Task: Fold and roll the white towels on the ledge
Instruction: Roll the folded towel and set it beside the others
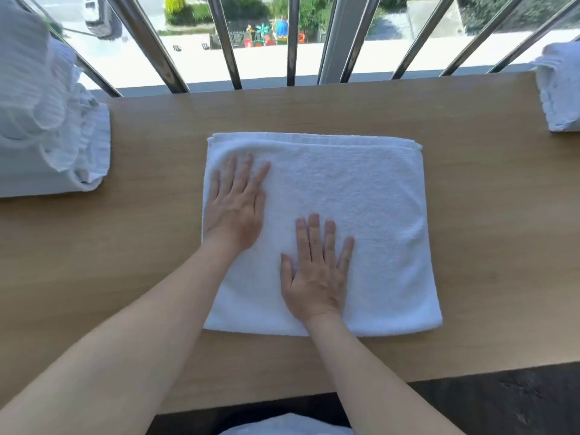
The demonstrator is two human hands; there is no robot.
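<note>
Head view, looking down at a light wooden bench [470,215] set against a row of slanted steel window bars [232,58].

Folded white terry towel [361,215]: lies flat at the centre of the bench, roughly rectangular, several layers visible along its far edge. Near edge sits short of the bench's front edge; far edge sits short of the bars. Surface looks mostly smooth, with slight creasing near the right side.

Left hand [237,205]: palm down, flat on the towel's left portion, towards the far-left corner. Fingers extended and slightly spread, pointing away from the person. Grips nothing; pressing or resting on the cloth only.

Right hand [317,271]: palm down, flat on the towel nearer the front edge, just right of the left hand and closer to the person. Fingers straight and fanned, thumb out to the left. Also holds nothing. The two hands are near each other but apart.

Both forearms bare, crossing the front edge of the bench.

Stack of rolled and folded white towels [62,136]: on the bench at the left edge, well apart from the centre towel; count not clear.

Further white folded towel [561,89]: on the bench at the far right, partly cut off by the frame.

White cloth [288,426] at the bottom edge, below the bench; cannot tell what it is.
</note>
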